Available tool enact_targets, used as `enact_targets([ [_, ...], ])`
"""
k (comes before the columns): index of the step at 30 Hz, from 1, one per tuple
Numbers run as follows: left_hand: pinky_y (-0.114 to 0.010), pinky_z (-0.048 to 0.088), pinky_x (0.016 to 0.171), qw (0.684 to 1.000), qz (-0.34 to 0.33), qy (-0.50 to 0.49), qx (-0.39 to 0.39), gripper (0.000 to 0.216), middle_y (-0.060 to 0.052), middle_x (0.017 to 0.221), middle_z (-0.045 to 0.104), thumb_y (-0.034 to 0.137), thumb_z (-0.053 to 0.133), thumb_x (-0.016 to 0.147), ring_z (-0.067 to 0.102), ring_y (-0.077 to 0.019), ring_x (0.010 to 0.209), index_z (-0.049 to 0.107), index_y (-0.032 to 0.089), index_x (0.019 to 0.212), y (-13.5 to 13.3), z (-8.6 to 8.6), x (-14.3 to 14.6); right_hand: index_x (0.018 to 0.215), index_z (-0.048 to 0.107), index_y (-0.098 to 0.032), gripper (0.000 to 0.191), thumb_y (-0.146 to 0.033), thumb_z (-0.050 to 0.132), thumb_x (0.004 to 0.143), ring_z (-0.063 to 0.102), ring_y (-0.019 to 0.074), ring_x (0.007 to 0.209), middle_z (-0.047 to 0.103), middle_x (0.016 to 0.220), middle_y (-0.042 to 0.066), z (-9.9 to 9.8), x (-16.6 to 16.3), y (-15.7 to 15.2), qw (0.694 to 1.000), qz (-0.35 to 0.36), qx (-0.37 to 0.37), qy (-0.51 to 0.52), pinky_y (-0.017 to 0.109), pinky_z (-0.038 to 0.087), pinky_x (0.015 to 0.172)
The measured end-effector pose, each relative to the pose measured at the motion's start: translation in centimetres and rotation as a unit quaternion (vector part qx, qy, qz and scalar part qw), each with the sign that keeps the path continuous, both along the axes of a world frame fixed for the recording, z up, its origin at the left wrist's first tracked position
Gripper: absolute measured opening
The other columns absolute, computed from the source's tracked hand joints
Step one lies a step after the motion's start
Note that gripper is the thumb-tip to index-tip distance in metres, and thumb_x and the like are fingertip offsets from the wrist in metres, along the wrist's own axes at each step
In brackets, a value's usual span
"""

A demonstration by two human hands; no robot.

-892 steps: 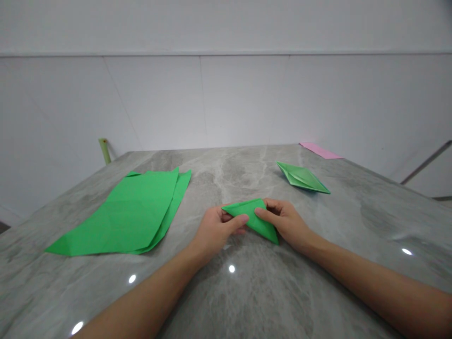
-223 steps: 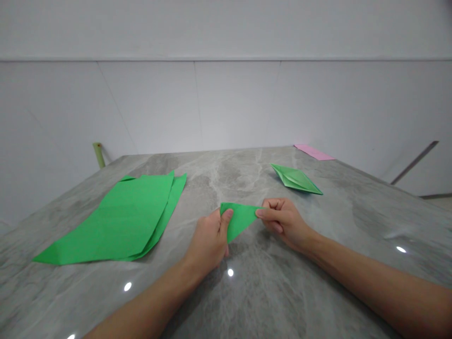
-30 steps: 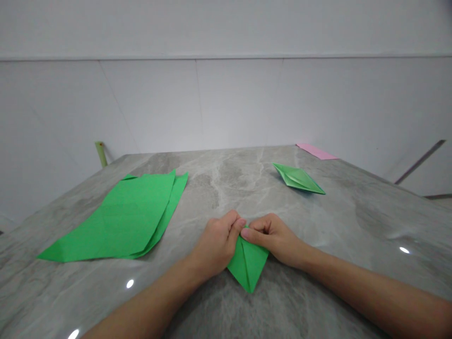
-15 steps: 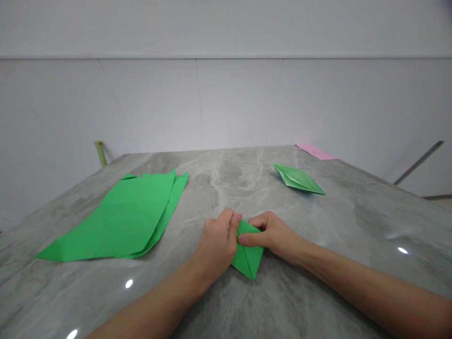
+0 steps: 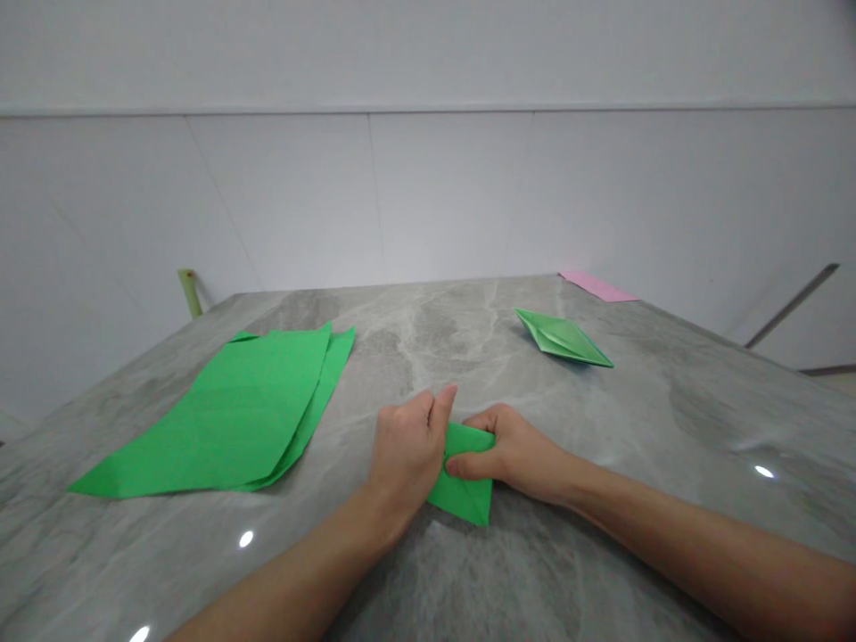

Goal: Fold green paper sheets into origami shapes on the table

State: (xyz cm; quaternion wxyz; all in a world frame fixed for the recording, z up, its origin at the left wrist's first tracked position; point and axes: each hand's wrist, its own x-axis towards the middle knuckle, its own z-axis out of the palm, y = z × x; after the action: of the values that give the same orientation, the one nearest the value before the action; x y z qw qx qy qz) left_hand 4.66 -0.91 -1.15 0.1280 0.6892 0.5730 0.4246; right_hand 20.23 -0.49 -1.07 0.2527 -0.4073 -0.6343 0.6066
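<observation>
A small folded piece of green paper (image 5: 466, 501) is held between both hands, near the front of the grey marbled table. My left hand (image 5: 409, 450) grips its left side, with the fingers curled and the thumb pointing up; the hand hides that part of the paper. From the right, my right hand (image 5: 509, 455) pinches the paper, thumb on the near face and fingers behind the upper edge. One pointed corner hangs down below the hands.
Several loose green sheets (image 5: 234, 410) lie in a pile on the left of the table (image 5: 428, 348). A folded green paper shape (image 5: 562, 339) rests at the back right. Beyond it, a pink sheet (image 5: 598, 286) lies at the far edge, before a white wall (image 5: 441, 196).
The held green paper has shifted slightly left and turned a little. My left thumb has lifted off the paper and now points up. My right hand keeps its pinch.
</observation>
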Motion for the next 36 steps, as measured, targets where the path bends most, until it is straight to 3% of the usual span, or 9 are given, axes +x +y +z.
enact_targets([
  [17, -0.029, 0.018, 0.051, 0.995, 0.092, -0.020, 0.033, 0.051, 0.004, 0.049, 0.027, 0.042, 0.039, 0.096, 0.029, -0.0110, 0.047, 0.025, 0.021, 0.051, 0.8, 0.8, -1.4, 0.055, 0.064, -0.015, 0.022, -0.032, 0.073, 0.067, 0.054, 0.0091, 0.043, 0.063, 0.051, 0.000, 0.6, -0.2, -0.2, 0.999, 0.028, -0.026, -0.011, 0.020, 0.041, 0.044],
  [22, -0.027, 0.020, 0.048, 0.994, 0.093, -0.049, 0.025, 0.052, 0.005, 0.047, 0.029, 0.045, 0.040, 0.094, 0.032, -0.0106, 0.045, 0.028, 0.021, 0.049, 1.2, 0.6, -2.6, 0.056, 0.056, -0.017, 0.030, -0.037, 0.074, 0.068, 0.046, 0.0075, 0.037, 0.057, 0.049, -0.003, 0.0, -0.1, -0.1, 1.000, 0.002, -0.024, 0.000, 0.020, 0.032, 0.038],
  [25, -0.023, 0.024, 0.041, 0.989, 0.048, -0.135, -0.048, 0.051, 0.005, 0.043, 0.035, 0.054, 0.045, 0.090, 0.039, -0.0108, 0.039, 0.035, 0.022, 0.052, 1.4, 0.3, -2.9, 0.057, 0.051, -0.019, 0.037, -0.045, 0.072, 0.070, 0.031, 0.0052, 0.036, 0.043, 0.042, -0.008, -0.4, 0.1, 0.3, 0.995, -0.085, 0.032, 0.041, 0.021, 0.020, 0.038],
  [28, -0.022, 0.034, 0.035, 0.949, -0.068, -0.237, -0.197, 0.043, 0.004, 0.046, 0.051, 0.058, 0.059, 0.081, 0.049, -0.0136, 0.035, 0.050, 0.020, 0.063, 1.4, 0.0, -2.7, 0.057, 0.050, -0.019, 0.040, -0.051, 0.069, 0.072, 0.026, 0.0060, 0.043, 0.036, 0.045, -0.009, -0.5, 0.4, 0.7, 0.978, -0.169, 0.103, 0.064, 0.023, 0.018, 0.042],
  [32, -0.024, 0.050, 0.052, 0.880, -0.223, -0.302, -0.292, 0.035, -0.004, 0.066, 0.066, 0.046, 0.074, 0.071, 0.061, -0.0143, 0.054, 0.067, 0.012, 0.076, 1.3, -0.2, -2.5, 0.058, 0.051, -0.018, 0.042, -0.053, 0.064, 0.076, 0.029, 0.0080, 0.048, 0.037, 0.050, -0.006, -0.5, 0.7, 0.7, 0.962, -0.210, 0.168, 0.044, 0.024, 0.022, 0.046],
  [36, -0.026, 0.053, 0.058, 0.840, -0.264, -0.333, -0.339, 0.032, -0.005, 0.068, 0.068, 0.038, 0.081, 0.064, 0.061, -0.0138, 0.057, 0.071, 0.010, 0.076, 1.3, 0.2, -2.7, 0.053, 0.046, -0.019, 0.045, -0.055, 0.061, 0.078, 0.029, 0.0086, 0.049, 0.034, 0.051, -0.005, -0.4, 0.9, 0.8, 0.951, -0.235, 0.199, 0.019, 0.025, 0.021, 0.047],
])
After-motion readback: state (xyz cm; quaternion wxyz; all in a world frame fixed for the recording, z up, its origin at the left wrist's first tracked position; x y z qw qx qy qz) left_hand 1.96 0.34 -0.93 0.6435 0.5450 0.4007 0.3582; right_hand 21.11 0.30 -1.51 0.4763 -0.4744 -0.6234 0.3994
